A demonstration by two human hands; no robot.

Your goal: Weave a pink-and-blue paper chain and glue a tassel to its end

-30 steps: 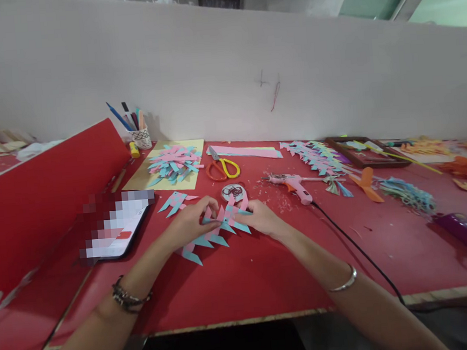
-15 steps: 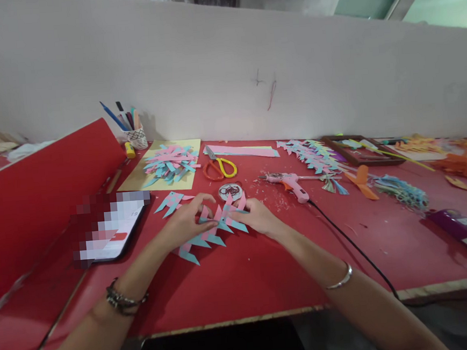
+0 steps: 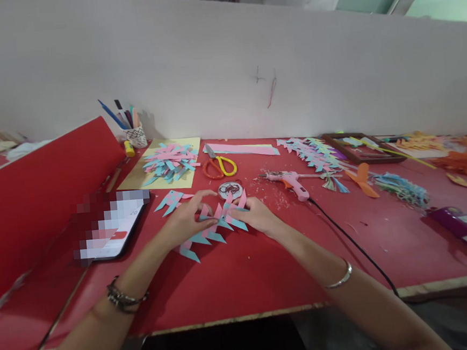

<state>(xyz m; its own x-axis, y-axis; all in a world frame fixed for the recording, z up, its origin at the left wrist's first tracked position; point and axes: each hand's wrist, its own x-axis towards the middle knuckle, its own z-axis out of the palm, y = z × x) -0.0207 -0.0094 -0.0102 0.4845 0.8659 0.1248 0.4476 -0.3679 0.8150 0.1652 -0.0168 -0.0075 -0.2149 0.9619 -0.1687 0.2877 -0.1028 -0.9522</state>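
Note:
Between my hands is a folded chain of pink and blue paper strips [image 3: 216, 231] with pointed ends. My left hand [image 3: 189, 217] grips its left side, thumb and fingers curved around the paper. At the chain's right end, my right hand [image 3: 259, 216] pinches the paper, its fingertips partly hidden behind the strips. A small woven paper piece [image 3: 172, 200] lies just left of my left hand. Beyond my hands sits a white dish [image 3: 230, 190] with dark red thread in it. Scissors [image 3: 219, 165] with red and yellow handles rest behind the dish.
A pink glue gun [image 3: 288, 181] lies right, its cord running to the front edge. Loose strips [image 3: 171, 161] are heaped on yellow paper. A phone [image 3: 120, 227] is at left. Pens stand in a cup [image 3: 135, 135]. A finished-looking paper chain [image 3: 312, 153] and a purple power strip [image 3: 464, 229] are right.
Almost nothing differs. Both hands keep hold of the paper chain in the same place, and the view has shifted very slightly.

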